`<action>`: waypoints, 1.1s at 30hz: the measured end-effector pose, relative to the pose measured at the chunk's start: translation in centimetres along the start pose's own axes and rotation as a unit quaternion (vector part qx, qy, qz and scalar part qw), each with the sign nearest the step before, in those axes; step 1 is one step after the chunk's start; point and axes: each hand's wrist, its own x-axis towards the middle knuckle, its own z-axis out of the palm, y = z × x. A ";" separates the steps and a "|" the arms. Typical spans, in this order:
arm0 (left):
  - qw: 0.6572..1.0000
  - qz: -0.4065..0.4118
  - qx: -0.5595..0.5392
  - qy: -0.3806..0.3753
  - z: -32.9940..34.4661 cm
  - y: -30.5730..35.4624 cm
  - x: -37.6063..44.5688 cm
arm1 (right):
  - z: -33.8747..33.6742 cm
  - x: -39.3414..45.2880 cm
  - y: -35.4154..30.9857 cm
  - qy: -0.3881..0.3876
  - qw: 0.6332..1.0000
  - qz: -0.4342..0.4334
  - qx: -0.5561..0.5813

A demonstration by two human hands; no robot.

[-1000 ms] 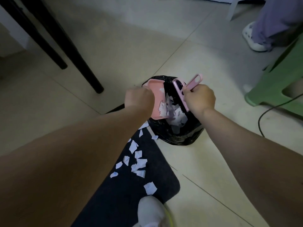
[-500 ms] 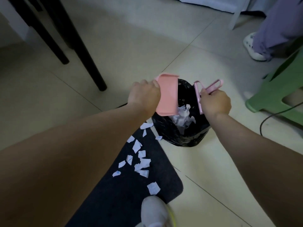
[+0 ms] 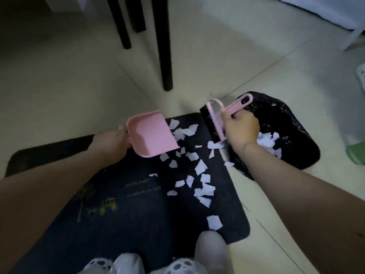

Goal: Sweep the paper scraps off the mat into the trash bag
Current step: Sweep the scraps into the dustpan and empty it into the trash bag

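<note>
Left hand point(image 3: 112, 142) grips the handle of the pink dustpan point(image 3: 153, 134), its open mouth facing 3 o'clock on the dark mat point(image 3: 122, 210). Right hand point(image 3: 240, 129) is clamped on the pink brush point(image 3: 214, 119), bristles toward the pan. White paper scraps point(image 3: 200, 167) lie between the hands and toward 6 o'clock; the black trash bag point(image 3: 284, 123) sits at 3 o'clock of the right hand, scraps inside.

scraps point(image 3: 201, 167) on mat point(image 3: 138, 210), bag point(image 3: 286, 123) right
</note>
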 end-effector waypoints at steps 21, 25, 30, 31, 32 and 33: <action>0.985 -0.132 -0.052 -0.102 12.8 -8.4 -2.4 | 12.7 2.2 -1.6 -0.233 0.923 -0.113 -0.283; 0.979 -0.156 -0.037 -0.124 12.7 -7.9 -2.3 | 13.5 3.7 -1.0 -0.192 0.939 -0.088 -0.272; 0.966 -0.213 -0.020 -0.144 11.9 -6.5 -1.0 | 14.8 5.6 -0.9 -0.173 0.948 -0.093 -0.251; 0.964 -0.224 -0.014 -0.145 11.7 -6.0 -0.6 | 15.2 6.0 -0.9 -0.165 0.949 -0.097 -0.252; 0.966 -0.219 -0.005 -0.140 11.4 -5.3 0.0 | 15.6 6.6 -0.7 -0.156 0.949 -0.101 -0.256; 0.972 -0.199 0.004 -0.128 11.0 -4.7 0.6 | 16.1 7.1 -0.6 -0.153 0.947 -0.109 -0.261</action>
